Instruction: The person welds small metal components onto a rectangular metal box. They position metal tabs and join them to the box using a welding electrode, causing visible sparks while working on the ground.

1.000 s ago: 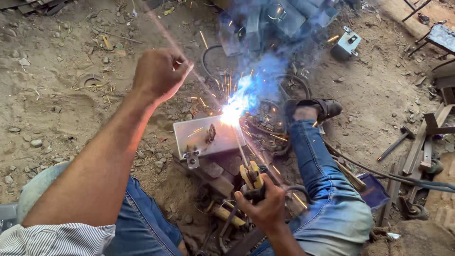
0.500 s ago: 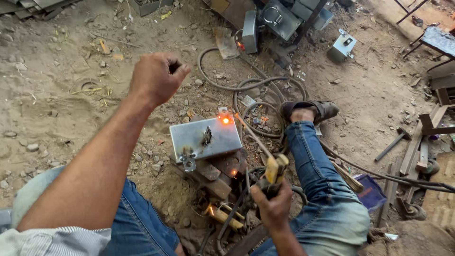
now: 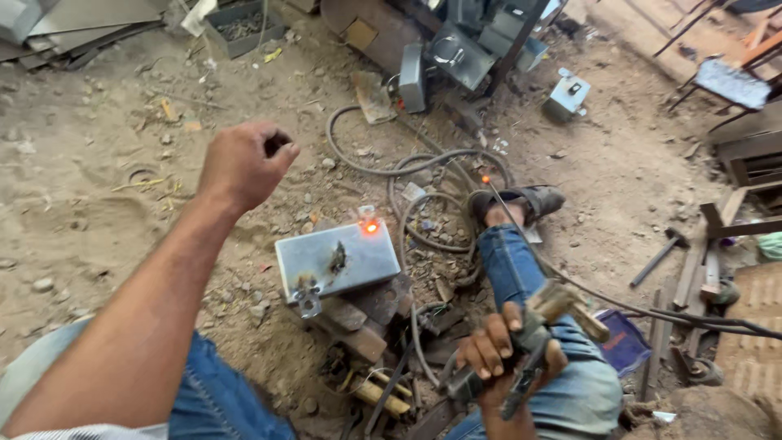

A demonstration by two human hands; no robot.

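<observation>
A grey metal box [image 3: 336, 259] lay tilted on a stack of bricks [image 3: 362, 314] near the middle of the dirt floor [image 3: 90, 187], with one orange-hot spot [image 3: 371, 227] glowing at its upper right corner and one small clamp [image 3: 308, 298] hanging at its lower left edge. The right hand [image 3: 507, 355], at about five o'clock from the box, was wrapped tight around the electrode holder [image 3: 542, 326], fingers pressed together on the grip, and its thin welding rod [image 3: 509, 218] ran up toward twelve o'clock to a single glowing tip, well apart from the box. The left hand [image 3: 244, 163], at ten o'clock from the box, was raised in a loose fist, fingers curled in, holding nothing that could be seen. Between rod and box sprawled loops of grey cable [image 3: 423, 195], and one sandalled foot [image 3: 521, 204] on a jeans-clad leg [image 3: 529, 293] lay at two o'clock from the box. One hammer [image 3: 660, 254] rested at three o'clock; a small grey box [image 3: 568, 95] sat at one o'clock, near the dark machinery [image 3: 456, 49] at twelve. A second before, a bright blue-white arc had blazed at the box's corner with smoke above; half a second before, the rod had already lifted clear, and since then the right hand had swung the holder farther right and the glow had dimmed.
</observation>
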